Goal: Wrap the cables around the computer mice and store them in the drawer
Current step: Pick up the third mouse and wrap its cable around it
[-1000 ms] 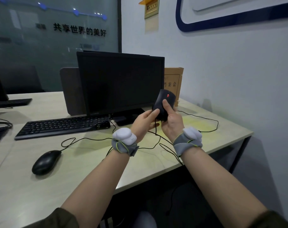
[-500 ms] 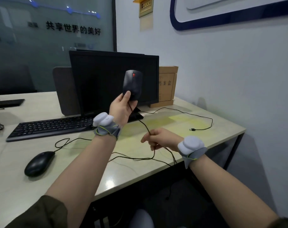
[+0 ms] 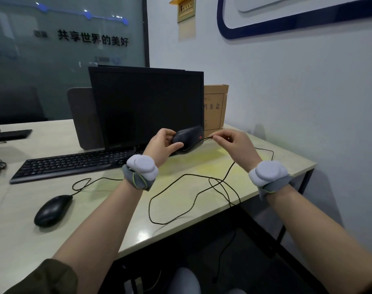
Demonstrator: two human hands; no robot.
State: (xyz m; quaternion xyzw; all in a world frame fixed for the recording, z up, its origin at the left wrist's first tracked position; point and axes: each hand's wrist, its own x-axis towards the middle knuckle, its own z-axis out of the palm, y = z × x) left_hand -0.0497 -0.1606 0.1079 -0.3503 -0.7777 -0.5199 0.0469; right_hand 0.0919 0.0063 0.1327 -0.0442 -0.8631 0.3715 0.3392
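Pale laminate desk top [image 3: 202, 209] smooth w/ slight sheen; on it, matt black plastic mouse [image 3: 51, 210], glossier than thin black rubbery cable [image 3: 189, 205]. Behind desk: matt black plastic monitor [image 3: 147, 107], brown cardboard file box [image 3: 214, 107], dull paper finish

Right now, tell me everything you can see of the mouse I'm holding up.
The held mouse is black, matte plastic by its look, with a red scroll wheel near its front. It is lifted off the desk in front of the monitor, lying sideways. The left hand grips its rear. Its thin black cable leaves the front, pinched by the right hand, then trails in loose loops across the desk.
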